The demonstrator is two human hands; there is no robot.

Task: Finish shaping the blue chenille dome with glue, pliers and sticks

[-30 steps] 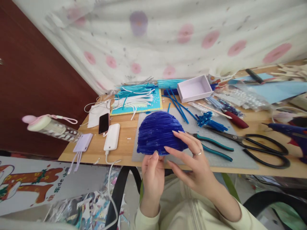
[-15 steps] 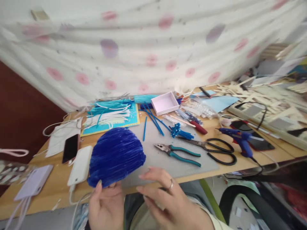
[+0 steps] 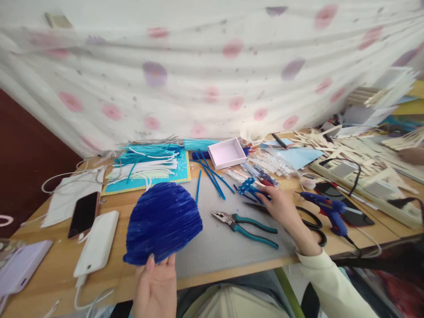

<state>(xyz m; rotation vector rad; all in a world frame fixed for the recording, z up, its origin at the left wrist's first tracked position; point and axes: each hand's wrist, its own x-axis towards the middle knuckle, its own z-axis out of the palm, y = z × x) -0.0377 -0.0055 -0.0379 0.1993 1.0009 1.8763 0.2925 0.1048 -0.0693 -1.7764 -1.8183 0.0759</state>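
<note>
Well, your left hand was clamped on the blue dome. The thumb lay over its rim at 6 o'clock and the fingers were hidden beneath. The piece stood tilted up off the table with its ribbed face toward you. I judge that gripping it from below left the whole face free to see. The dome hung over the near left corner of the grey mat.

Your right hand was stretched out to about 2 o'clock from the dome. Its fingertips were at a small blue bundle and its palm lay over the scissors. Whether the fingers had closed on the bundle, I cannot tell.

Pliers lay at 3 o'clock from the dome, nose toward it. The glue gun lay at 3 o'clock from your right hand. The tools ran in a row, probably for easy reach. A power bank and phone sat at 9 o'clock, off the mat.
</note>
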